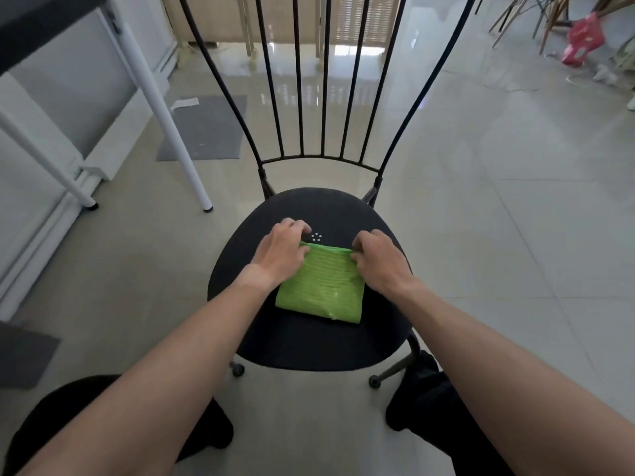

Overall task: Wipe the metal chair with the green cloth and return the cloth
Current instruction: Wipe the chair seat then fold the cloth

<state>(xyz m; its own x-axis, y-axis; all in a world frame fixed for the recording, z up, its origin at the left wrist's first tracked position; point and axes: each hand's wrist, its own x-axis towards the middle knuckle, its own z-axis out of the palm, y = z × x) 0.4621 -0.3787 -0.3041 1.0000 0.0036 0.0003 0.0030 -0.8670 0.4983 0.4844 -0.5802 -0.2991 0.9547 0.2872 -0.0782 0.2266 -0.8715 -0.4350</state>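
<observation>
A black metal chair (309, 341) with a round dark seat and a tall back of thin bars stands in front of me. A folded green cloth (321, 286) lies flat on the middle of the seat. My left hand (283, 250) pinches the cloth's far left corner, fingers curled over its edge. My right hand (376, 257) grips the far right corner the same way. Both forearms reach in from below. The near edge of the cloth lies free on the seat.
White table legs (171, 121) stand to the left of the chair, near a grey floor mat (206, 128). Wooden chair legs and a red bag (580, 39) sit far right. Pale tiled floor surrounds the chair. My dark-clothed legs flank its front.
</observation>
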